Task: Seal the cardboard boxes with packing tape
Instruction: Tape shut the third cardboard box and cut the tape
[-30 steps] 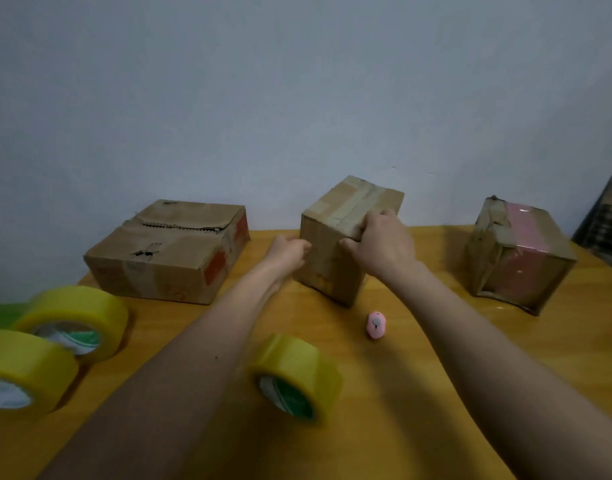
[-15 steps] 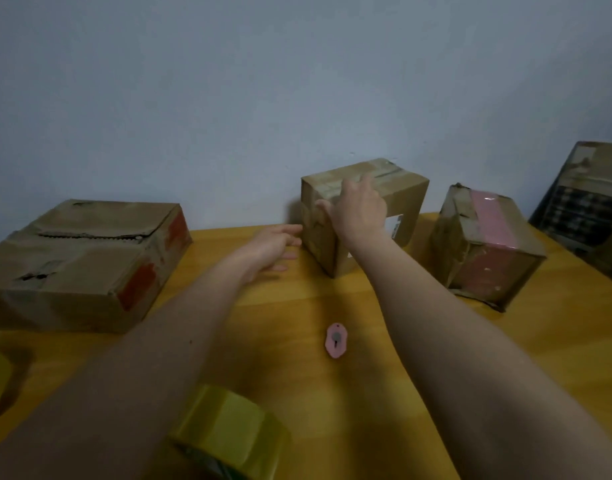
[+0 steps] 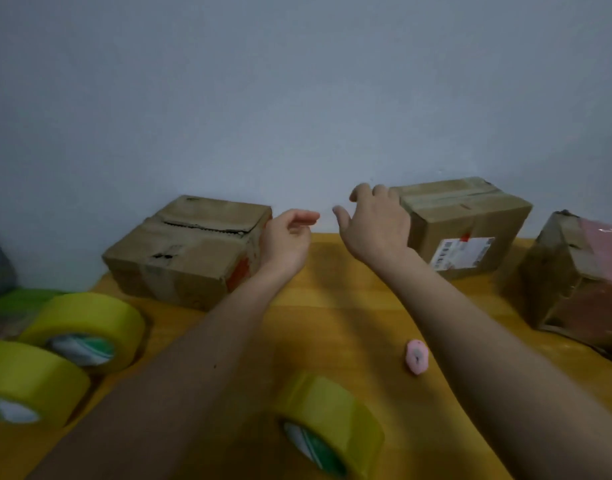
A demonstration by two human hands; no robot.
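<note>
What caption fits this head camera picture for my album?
Two open hands, left hand and right hand, hover between cardboard boxes on a table beside yellow tape rolls.

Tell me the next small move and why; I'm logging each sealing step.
Probably bring the left hand onto the flat box beside it and draw it closer: its top seam gapes untaped, both hands are empty, and the right hand is clear of the labelled box, already taped.

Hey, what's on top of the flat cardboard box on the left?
Nothing rests on the flat box; its top shows only a torn, unsealed seam. The left hand covers its right corner. The contents stay hidden.
</note>
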